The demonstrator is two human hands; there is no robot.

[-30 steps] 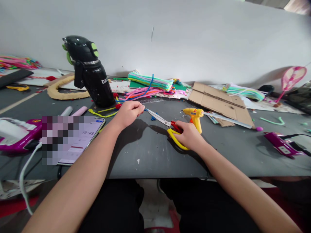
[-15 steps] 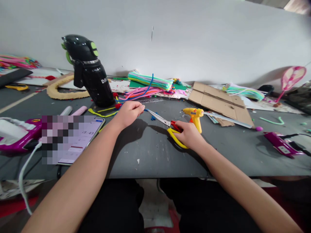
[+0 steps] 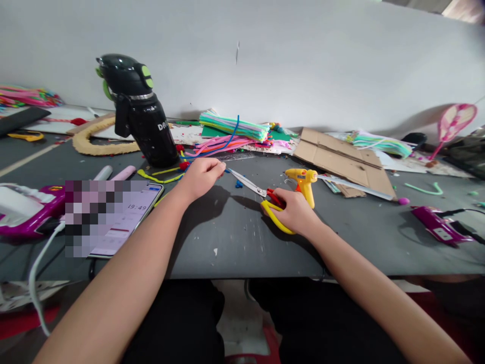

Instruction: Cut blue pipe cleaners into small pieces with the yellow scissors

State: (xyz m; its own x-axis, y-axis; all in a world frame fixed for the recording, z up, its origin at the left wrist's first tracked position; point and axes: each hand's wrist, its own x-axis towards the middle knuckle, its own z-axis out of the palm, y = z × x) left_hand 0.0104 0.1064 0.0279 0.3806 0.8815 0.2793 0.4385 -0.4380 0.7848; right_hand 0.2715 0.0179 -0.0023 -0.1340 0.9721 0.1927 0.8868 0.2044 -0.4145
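Head view: the left hand tightly pinches a blue pipe cleaner, ten o'clock from the right hand, its fingers wrapped around scissors. Their blades seem slightly wider than half a second ago, suggesting a pause between snips.

One left hand, one right hand, one pair of scissors and one glue gun show mid-frame. To the left are one black bottle, one phone and one yellow cutter. Two purple power strips show, one at far left, one at far right. Pastel stem bundles number two, one centre, one right.
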